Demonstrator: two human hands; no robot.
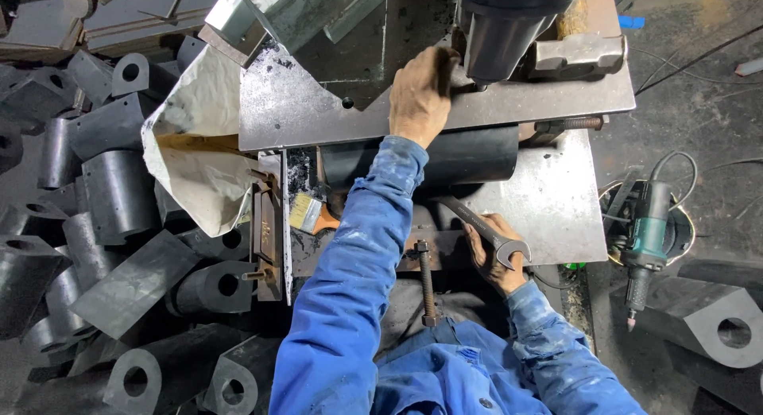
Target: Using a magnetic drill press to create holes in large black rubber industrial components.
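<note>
Steel plates and heaps of dark metal lugs (119, 192) fill a grimy workshop, seen from the head camera. At the workbench (556, 200), the left hand (420, 97) presses on the upper plate (318, 105) beside a drill head (501, 25), fingers curled; what it grips cannot be told. The right hand (497, 256) clasps an open-ended spanner (485, 228) near a paintbrush (311, 215).
</note>
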